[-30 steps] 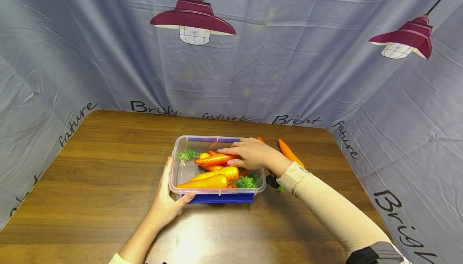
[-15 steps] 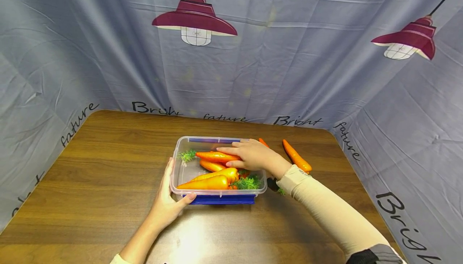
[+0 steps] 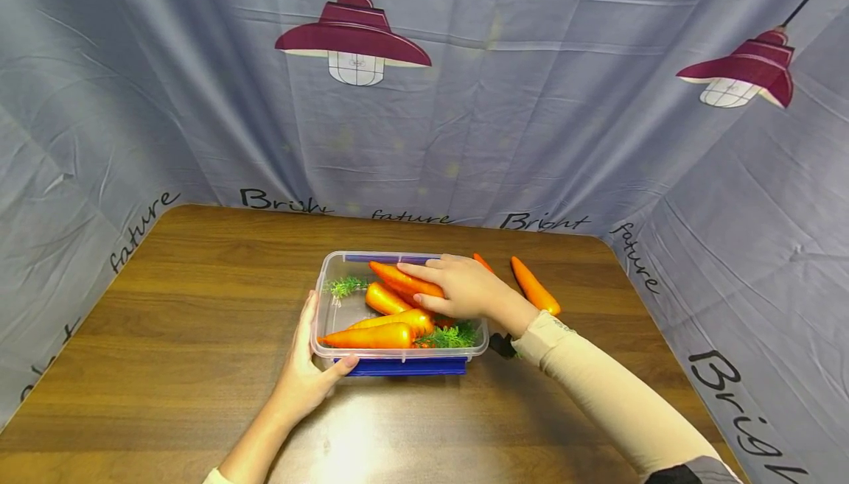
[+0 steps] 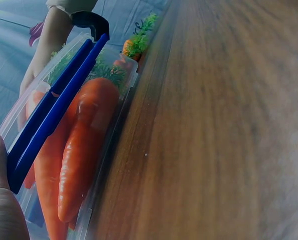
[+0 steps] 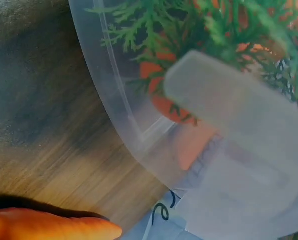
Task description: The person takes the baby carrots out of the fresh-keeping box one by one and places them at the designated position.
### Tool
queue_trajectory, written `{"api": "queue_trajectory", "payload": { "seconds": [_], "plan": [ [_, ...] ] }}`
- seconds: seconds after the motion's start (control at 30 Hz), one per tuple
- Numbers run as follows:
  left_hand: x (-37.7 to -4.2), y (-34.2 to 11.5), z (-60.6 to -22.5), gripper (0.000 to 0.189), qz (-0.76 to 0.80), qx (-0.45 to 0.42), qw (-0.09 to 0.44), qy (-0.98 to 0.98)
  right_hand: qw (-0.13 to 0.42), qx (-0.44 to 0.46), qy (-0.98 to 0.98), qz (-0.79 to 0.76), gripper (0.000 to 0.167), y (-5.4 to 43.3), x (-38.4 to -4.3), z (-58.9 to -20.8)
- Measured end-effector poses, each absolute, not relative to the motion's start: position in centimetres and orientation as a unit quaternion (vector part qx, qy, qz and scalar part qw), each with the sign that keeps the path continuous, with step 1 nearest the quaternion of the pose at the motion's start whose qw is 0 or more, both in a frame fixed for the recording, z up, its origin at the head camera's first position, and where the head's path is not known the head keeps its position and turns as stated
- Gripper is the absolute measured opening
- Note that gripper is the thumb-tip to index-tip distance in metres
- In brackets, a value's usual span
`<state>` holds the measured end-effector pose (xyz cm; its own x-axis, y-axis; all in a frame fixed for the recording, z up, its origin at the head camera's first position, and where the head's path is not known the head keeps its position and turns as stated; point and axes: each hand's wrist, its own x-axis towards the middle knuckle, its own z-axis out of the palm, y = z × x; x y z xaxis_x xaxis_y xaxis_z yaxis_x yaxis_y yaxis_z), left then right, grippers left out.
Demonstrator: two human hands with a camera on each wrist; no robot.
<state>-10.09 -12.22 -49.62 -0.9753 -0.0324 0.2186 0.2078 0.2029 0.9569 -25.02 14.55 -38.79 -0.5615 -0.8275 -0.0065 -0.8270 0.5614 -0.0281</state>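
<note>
A clear plastic food container (image 3: pixel 338 314) with blue latches (image 3: pixel 407 366) stands on the table, holding several orange carrots with green tops. My left hand (image 3: pixel 298 373) grips its near left corner, the thumb lying over the front rim by the latch. Reaching in from the right, my right hand (image 3: pixel 467 285) holds an orange carrot (image 3: pixel 391 275) at the top of the pile, between thumb and fingers. That carrot slants with its narrow end toward the far wall. Two carrots (image 3: pixel 378 335) lie along the front side; the left wrist view shows them through the wall.
On the wooden table (image 3: pixel 199 307), a loose carrot (image 3: pixel 533 285) lies right of the container, and the tip of another carrot (image 3: pixel 482 261) shows behind my right wrist. A dark object (image 3: pixel 502 346) lies under my right forearm. A printed grey-blue curtain (image 3: pixel 464 116) surrounds the table.
The carrot under my right hand has turned, its narrow end swinging toward the container's far side. My left hand keeps its place on the corner.
</note>
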Motion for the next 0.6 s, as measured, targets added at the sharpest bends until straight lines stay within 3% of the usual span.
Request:
{"api": "queue_trajectory", "payload": {
  "seconds": [0.3,0.6],
  "plan": [
    [-10.1,-12.1,-49.6,0.116,-0.627,-0.053,0.093,-0.772,-0.053,-0.469,0.88,-0.052,0.059,15.1,-24.1,-38.1],
    [-10.0,-12.2,-49.7,0.117,-0.621,-0.05,0.093,-0.776,-0.066,-0.44,0.894,-0.054,0.062,16.0,-23.5,-37.4]
  ]
}}
